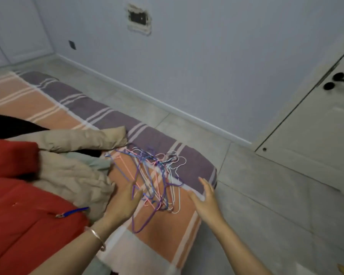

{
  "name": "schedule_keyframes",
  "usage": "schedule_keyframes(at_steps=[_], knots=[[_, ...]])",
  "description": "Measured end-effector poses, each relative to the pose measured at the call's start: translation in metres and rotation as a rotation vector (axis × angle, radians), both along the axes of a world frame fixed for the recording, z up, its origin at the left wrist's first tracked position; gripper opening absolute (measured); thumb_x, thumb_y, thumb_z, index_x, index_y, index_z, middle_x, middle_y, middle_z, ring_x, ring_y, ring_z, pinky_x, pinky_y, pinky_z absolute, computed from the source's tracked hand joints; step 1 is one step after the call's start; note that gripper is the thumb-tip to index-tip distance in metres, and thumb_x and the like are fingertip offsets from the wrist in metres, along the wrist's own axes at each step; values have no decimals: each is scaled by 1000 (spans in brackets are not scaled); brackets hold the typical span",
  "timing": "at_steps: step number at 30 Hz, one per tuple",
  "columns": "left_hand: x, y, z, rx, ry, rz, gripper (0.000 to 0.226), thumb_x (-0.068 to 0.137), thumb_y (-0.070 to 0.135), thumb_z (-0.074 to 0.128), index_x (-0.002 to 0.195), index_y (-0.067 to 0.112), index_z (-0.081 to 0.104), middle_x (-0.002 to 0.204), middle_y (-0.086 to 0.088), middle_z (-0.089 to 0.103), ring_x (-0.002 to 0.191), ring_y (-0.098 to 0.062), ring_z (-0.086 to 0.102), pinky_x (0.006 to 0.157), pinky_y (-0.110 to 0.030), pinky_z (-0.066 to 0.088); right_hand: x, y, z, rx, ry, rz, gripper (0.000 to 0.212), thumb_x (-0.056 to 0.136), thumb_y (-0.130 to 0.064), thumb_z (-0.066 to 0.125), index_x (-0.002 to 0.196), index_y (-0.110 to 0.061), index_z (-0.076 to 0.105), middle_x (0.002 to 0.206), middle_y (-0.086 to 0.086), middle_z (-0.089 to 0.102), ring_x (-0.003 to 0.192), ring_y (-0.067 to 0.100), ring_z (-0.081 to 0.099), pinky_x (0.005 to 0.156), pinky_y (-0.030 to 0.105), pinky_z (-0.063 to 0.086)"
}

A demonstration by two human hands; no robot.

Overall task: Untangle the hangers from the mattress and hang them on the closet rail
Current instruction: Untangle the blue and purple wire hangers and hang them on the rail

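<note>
The hangers (153,175) lie in a tangled heap near the mattress's (195,167) foot corner, thin coated wire in purple, pink, white and pale blue, hooks bunched toward the wall-side edge. They look light and springy, stiff enough to snag each other, so lifting one by its hook or shoulder seems wisest. The left hand (123,203) is open, fingers touching the purple loops; the right hand (205,197) hovers open just beside the heap, holding nothing. Soft beige bedding (72,179) and a red quilt (18,211) crowd the mattress's inner side.
</note>
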State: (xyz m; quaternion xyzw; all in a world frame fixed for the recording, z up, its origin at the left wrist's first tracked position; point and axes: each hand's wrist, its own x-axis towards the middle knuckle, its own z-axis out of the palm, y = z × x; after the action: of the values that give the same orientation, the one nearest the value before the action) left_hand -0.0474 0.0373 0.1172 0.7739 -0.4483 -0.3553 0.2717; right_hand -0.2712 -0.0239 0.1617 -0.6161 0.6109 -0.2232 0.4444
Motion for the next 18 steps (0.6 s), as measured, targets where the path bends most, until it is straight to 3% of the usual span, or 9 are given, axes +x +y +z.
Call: schedule_keyframes(at_steps=[2,5,10,13,15,18], knots=[[15,13,-53,106,54,97,73,83,54,46,137,6,39,143,-15,42,128,-29,45,108,-39,35,20,5,-48,119,4,8,61,86,-26,64,138,-10,38,144,7,37,134,17,34,104,15,22],[23,26,-112,203,107,176,57,93,27,51,140,2,32,146,-16,37,132,-29,40,110,-34,30,43,15,-113,303,-48,-6,51,86,-19,65,131,-6,46,122,7,52,112,17,48,83,5,33],[24,23,-189,275,117,277,54,92,30,52,137,4,37,139,-17,47,128,-30,45,104,-33,34,59,20,-214,607,-196,-147,56,89,-26,60,138,-11,38,137,6,49,122,23,49,106,34,37],[21,19,-225,309,137,316,48,91,31,53,131,7,43,130,-15,55,119,-31,52,99,-34,39,69,19,-255,739,-354,-243,45,93,-24,51,136,-17,41,132,1,50,109,18,51,98,32,39],[18,15,-242,297,125,310,39,89,30,55,121,9,47,114,-12,61,104,-30,57,88,-32,43,79,13,-274,787,-481,-291,39,96,-21,45,135,-19,42,125,1,51,111,16,50,97,31,37],[9,12,-256,219,134,364,33,88,26,57,114,10,45,99,-7,56,90,-30,57,76,-28,41,96,5,-287,809,-584,-290,35,96,-25,44,131,-20,46,120,-3,55,114,13,52,93,26,39]])
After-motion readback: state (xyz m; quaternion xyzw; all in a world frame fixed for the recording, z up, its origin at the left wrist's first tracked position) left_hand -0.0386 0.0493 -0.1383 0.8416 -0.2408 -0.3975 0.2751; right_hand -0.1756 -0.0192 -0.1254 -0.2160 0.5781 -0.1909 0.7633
